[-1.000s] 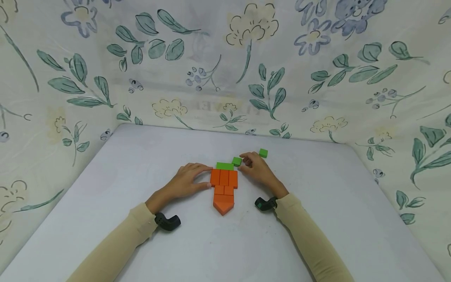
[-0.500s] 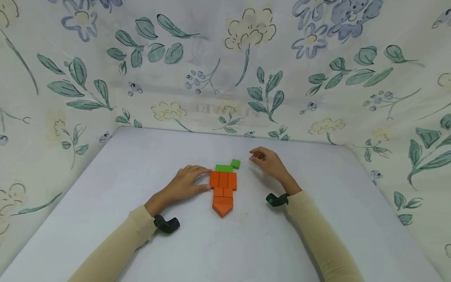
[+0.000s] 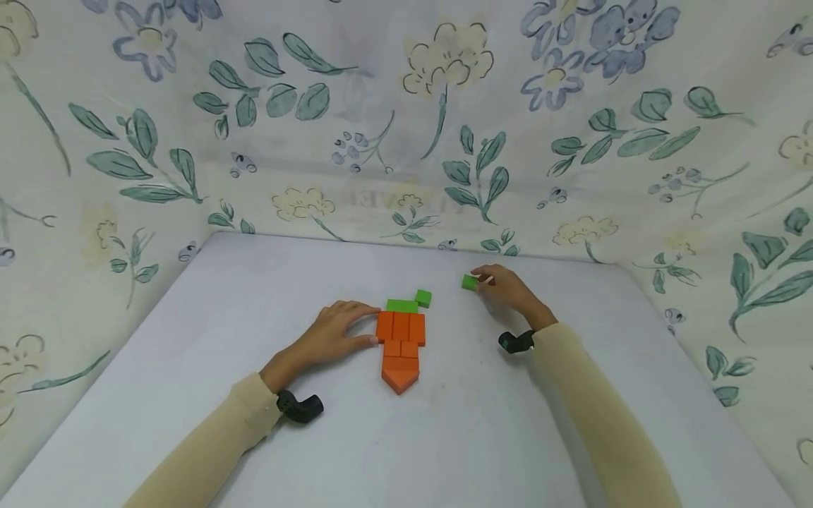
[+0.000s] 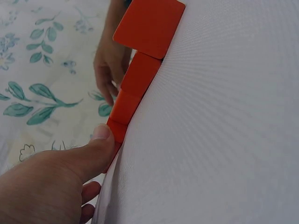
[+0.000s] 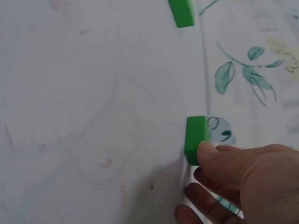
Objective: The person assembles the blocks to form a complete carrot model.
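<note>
Orange blocks (image 3: 401,327) form a flat figure ending in a pointed block (image 3: 400,374) at the near end. A green rectangular block (image 3: 402,306) lies along its far side, with a small green cube (image 3: 423,298) tilted at that block's right corner. My left hand (image 3: 333,330) rests at the figure's left side, index fingertip and thumb at the leftmost orange block; the left wrist view shows the thumb over an orange block (image 4: 140,74). Further right, my right hand (image 3: 508,288) has thumb and index finger at another green cube (image 3: 469,282); its thumb overlaps that cube's corner in the right wrist view.
A white table (image 3: 444,437) lies under everything. Behind and beside it hangs a floral cloth (image 3: 375,141). Black wrist devices sit at the left cuff (image 3: 300,408) and the right cuff (image 3: 516,342).
My right hand has moved away rightwards from the cube beside the figure, passing over the far green cube and coming to its right side. The left hand keeps its place at the orange blocks.
</note>
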### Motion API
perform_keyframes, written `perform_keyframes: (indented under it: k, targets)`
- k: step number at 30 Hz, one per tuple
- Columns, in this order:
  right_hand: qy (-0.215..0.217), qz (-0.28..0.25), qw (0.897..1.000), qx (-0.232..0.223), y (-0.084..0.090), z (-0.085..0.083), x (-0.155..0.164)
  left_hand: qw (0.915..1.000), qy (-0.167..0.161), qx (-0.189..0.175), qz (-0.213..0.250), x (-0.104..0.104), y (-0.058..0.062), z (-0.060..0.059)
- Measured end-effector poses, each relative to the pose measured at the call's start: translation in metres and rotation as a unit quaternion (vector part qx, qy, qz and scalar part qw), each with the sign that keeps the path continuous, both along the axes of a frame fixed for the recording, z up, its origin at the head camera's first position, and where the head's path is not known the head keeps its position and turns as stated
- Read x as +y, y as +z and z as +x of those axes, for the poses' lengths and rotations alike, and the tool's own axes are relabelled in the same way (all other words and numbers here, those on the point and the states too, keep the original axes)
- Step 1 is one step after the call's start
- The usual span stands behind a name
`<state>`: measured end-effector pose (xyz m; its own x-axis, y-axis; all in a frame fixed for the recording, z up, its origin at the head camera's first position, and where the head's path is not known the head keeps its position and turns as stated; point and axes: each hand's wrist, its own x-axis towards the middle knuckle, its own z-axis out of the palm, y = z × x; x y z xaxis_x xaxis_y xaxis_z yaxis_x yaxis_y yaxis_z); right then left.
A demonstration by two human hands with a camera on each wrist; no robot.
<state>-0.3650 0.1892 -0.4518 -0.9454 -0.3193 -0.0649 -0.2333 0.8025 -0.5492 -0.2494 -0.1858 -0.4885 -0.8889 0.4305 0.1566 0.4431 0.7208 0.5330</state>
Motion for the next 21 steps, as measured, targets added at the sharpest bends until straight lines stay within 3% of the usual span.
perform_keyframes:
  k: [6, 14, 21]
  targets:
    - [0.018, 0.048, 0.999, -0.003, 0.005, 0.001, -0.007, 1.0, -0.001, 0.0, -0.004, -0.001, 0.001, 0.0]
    - [0.042, 0.037, 0.998, 0.009, 0.01, 0.007, -0.009, 0.9999, -0.005, 0.016, -0.003, -0.001, -0.001, 0.0]
    - [0.077, 0.066, 0.995, 0.011, 0.01, 0.001, -0.011, 1.0, -0.004, -0.002, -0.007, -0.002, 0.002, 0.001]
